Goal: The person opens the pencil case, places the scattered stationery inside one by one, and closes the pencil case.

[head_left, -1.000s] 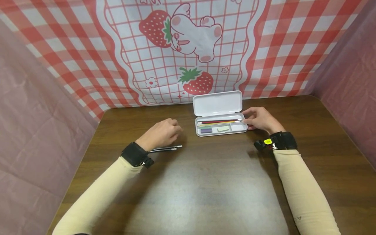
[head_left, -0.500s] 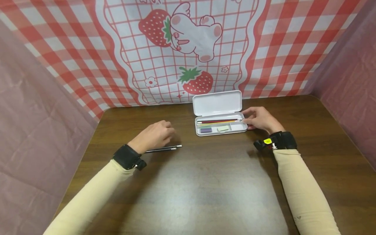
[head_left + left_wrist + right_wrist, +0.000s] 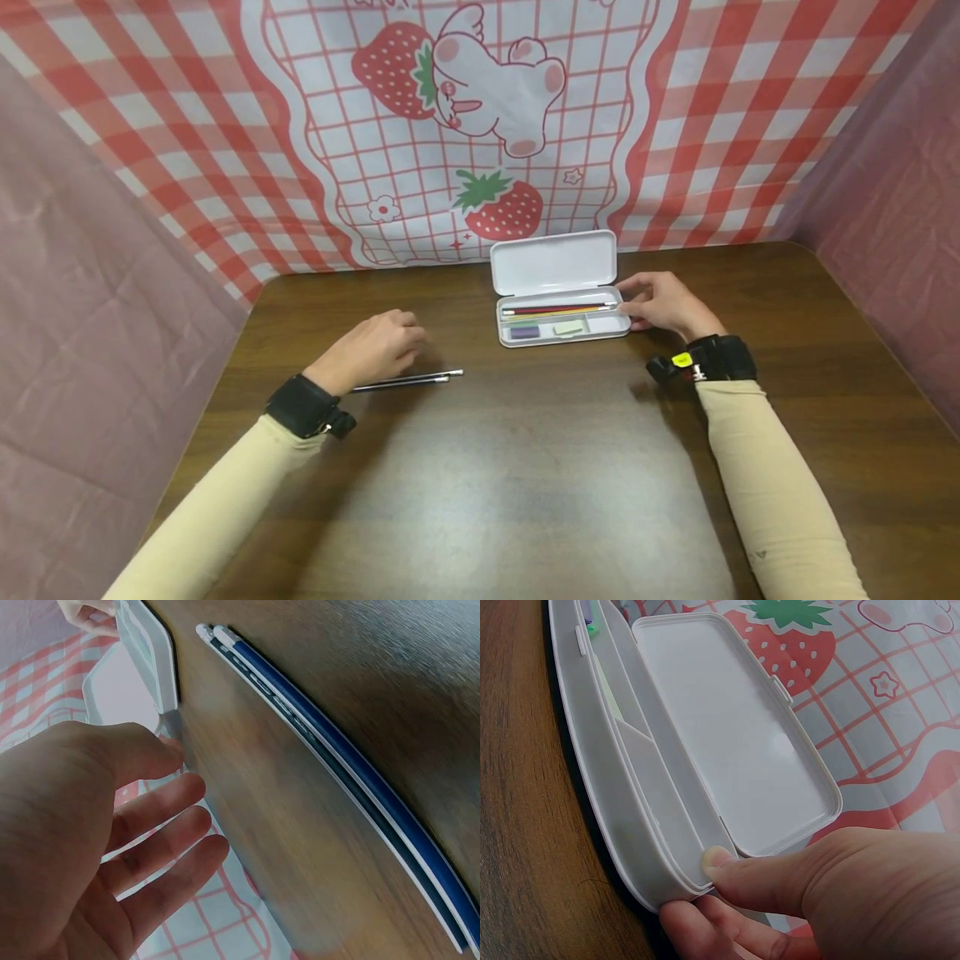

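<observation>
My left hand (image 3: 375, 350) hovers by two pencils (image 3: 420, 382) lying side by side on the table, its fingers loosely bent and holding nothing. In the left wrist view one is a dark blue pencil (image 3: 306, 697), the other a darker pencil (image 3: 300, 729) with lettering; both have white ends. An open white pencil case (image 3: 606, 323) stands at the back, lid raised. Several pencils (image 3: 558, 311) lie in its long compartment, with a purple block (image 3: 525, 332) and a pale green block (image 3: 567, 327) in front. My right hand (image 3: 667, 304) pinches the case's right end, thumb on the rim.
The wooden table (image 3: 487, 483) has its far edge against a red-and-white checked cloth (image 3: 705, 167) with strawberries. Pink cloth (image 3: 90, 250) hangs along both sides. The case's raised lid (image 3: 553, 263) is close to the backdrop.
My left hand has drawn back to the left, away from the case, uncovering more of the two pencils. The right hand keeps its hold on the case.
</observation>
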{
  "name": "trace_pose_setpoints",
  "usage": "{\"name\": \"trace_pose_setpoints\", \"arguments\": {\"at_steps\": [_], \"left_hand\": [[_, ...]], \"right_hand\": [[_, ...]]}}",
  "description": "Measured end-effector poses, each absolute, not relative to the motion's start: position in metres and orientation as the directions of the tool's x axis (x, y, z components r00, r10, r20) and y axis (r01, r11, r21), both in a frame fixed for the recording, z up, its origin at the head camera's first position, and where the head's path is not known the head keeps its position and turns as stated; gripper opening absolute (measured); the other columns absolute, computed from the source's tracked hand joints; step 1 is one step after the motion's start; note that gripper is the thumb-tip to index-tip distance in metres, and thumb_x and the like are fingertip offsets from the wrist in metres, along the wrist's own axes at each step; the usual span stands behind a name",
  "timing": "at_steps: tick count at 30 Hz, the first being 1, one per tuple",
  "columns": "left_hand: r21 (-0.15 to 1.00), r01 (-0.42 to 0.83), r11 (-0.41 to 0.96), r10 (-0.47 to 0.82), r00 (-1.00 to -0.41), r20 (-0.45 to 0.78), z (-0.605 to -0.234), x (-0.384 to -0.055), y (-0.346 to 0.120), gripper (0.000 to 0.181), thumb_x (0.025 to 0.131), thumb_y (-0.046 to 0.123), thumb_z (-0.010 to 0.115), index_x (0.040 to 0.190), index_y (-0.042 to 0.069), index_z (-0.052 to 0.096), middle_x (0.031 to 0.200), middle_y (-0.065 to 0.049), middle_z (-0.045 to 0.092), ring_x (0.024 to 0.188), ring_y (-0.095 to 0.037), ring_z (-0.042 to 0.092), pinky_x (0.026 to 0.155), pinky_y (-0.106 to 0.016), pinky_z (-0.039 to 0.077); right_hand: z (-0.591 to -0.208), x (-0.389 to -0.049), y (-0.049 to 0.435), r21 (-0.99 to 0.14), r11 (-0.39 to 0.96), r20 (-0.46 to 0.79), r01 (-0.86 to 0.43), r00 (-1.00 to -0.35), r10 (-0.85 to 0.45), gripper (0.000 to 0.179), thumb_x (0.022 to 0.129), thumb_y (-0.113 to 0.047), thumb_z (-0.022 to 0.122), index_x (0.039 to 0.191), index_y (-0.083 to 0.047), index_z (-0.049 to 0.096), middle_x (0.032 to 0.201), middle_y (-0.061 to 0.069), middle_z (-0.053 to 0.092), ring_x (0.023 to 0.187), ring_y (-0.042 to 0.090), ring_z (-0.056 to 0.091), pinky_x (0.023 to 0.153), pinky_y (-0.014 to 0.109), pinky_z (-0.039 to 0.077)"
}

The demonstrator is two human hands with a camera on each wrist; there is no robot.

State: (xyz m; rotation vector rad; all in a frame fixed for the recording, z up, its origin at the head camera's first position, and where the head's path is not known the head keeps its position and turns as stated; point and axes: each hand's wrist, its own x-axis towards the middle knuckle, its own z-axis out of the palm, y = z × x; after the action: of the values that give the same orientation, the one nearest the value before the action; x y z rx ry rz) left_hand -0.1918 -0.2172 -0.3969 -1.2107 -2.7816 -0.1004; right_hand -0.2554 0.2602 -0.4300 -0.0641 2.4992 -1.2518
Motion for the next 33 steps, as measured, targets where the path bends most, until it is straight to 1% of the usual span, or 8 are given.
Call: {"name": "trace_pose_setpoints", "arguments": {"at_steps": [5, 11, 14, 17, 19, 25, 29, 33], "left_hand": [[0.023, 0.706, 0.708, 0.701, -0.706, 0.106, -0.396, -0.189, -0.228, 0.019, 0.095, 0.005, 0.087, 0.114, 0.001, 0.084, 0.1, -0.012, 0.077, 0.094, -0.027, 0.076, 0.082, -0.043, 0.067], [0.028, 0.713, 0.7, 0.706, -0.698, 0.117, -0.397, -0.187, -0.244, 0.018, 0.094, 0.005, 0.088, 0.111, 0.004, 0.084, 0.101, -0.011, 0.078, 0.094, -0.027, 0.076, 0.081, -0.043, 0.067], [0.025, 0.732, 0.681, 0.722, -0.677, 0.142, -0.416, -0.198, -0.259, 0.019, 0.092, 0.007, 0.09, 0.11, 0.007, 0.084, 0.1, -0.009, 0.076, 0.091, -0.026, 0.074, 0.077, -0.047, 0.065], [0.004, 0.742, 0.67, 0.73, -0.661, 0.174, -0.447, -0.215, -0.278, 0.023, 0.087, 0.009, 0.091, 0.109, 0.011, 0.083, 0.098, -0.005, 0.074, 0.089, -0.022, 0.072, 0.072, -0.057, 0.061], [0.016, 0.742, 0.67, 0.729, -0.662, 0.173, -0.451, -0.217, -0.283, 0.025, 0.086, 0.009, 0.091, 0.109, 0.012, 0.082, 0.098, -0.004, 0.074, 0.088, -0.022, 0.071, 0.072, -0.058, 0.06], [0.114, 0.712, 0.693, 0.706, -0.702, 0.092, -0.415, -0.194, -0.27, 0.022, 0.092, 0.006, 0.087, 0.113, 0.009, 0.083, 0.102, -0.009, 0.076, 0.092, -0.024, 0.075, 0.08, -0.045, 0.065], [0.114, 0.703, 0.702, 0.698, -0.711, 0.089, -0.453, -0.21, -0.287, 0.029, 0.09, 0.01, 0.089, 0.118, 0.013, 0.083, 0.106, -0.007, 0.076, 0.096, -0.024, 0.076, 0.08, -0.052, 0.065], [0.124, 0.685, 0.718, 0.682, -0.727, 0.073, -0.5, -0.233, -0.307, 0.037, 0.085, 0.01, 0.092, 0.121, 0.017, 0.082, 0.108, -0.005, 0.076, 0.1, -0.025, 0.076, 0.084, -0.05, 0.066]], "right_hand": [[-0.43, -0.256, 0.259, -0.788, 0.605, -0.285, 0.116, -0.939, -0.191, 0.055, 0.11, -0.01, 0.071, 0.159, 0.007, 0.054, 0.129, 0.033, 0.069, 0.091, 0.019, 0.07, 0.075, 0.021, 0.066], [-0.429, -0.256, 0.259, -0.789, 0.604, -0.284, 0.115, -0.94, -0.191, 0.054, 0.11, -0.009, 0.071, 0.158, 0.007, 0.054, 0.128, 0.033, 0.07, 0.09, 0.018, 0.071, 0.076, 0.022, 0.067], [-0.429, -0.257, 0.259, -0.789, 0.604, -0.281, 0.114, -0.941, -0.189, 0.054, 0.11, -0.008, 0.071, 0.158, 0.008, 0.054, 0.127, 0.032, 0.07, 0.09, 0.016, 0.07, 0.075, 0.022, 0.067], [-0.431, -0.257, 0.259, -0.79, 0.602, -0.28, 0.113, -0.941, -0.191, 0.054, 0.109, -0.008, 0.071, 0.158, 0.009, 0.054, 0.124, 0.03, 0.072, 0.088, 0.014, 0.071, 0.074, 0.022, 0.067], [-0.431, -0.257, 0.26, -0.79, 0.603, -0.28, 0.112, -0.941, -0.192, 0.054, 0.109, -0.008, 0.071, 0.158, 0.009, 0.054, 0.122, 0.028, 0.072, 0.088, 0.013, 0.071, 0.074, 0.022, 0.066], [-0.431, -0.256, 0.26, -0.79, 0.605, -0.272, 0.105, -0.943, -0.192, 0.052, 0.109, -0.008, 0.071, 0.157, 0.007, 0.056, 0.124, 0.029, 0.071, 0.09, 0.015, 0.071, 0.075, 0.023, 0.067], [-0.429, -0.255, 0.26, -0.788, 0.606, -0.279, 0.109, -0.941, -0.193, 0.052, 0.11, -0.01, 0.071, 0.157, 0.006, 0.056, 0.128, 0.031, 0.07, 0.092, 0.018, 0.071, 0.076, 0.023, 0.067], [-0.429, -0.255, 0.26, -0.783, 0.612, -0.285, 0.113, -0.939, -0.191, 0.052, 0.11, -0.011, 0.071, 0.158, 0.005, 0.056, 0.131, 0.032, 0.068, 0.094, 0.019, 0.071, 0.078, 0.023, 0.067]]}}
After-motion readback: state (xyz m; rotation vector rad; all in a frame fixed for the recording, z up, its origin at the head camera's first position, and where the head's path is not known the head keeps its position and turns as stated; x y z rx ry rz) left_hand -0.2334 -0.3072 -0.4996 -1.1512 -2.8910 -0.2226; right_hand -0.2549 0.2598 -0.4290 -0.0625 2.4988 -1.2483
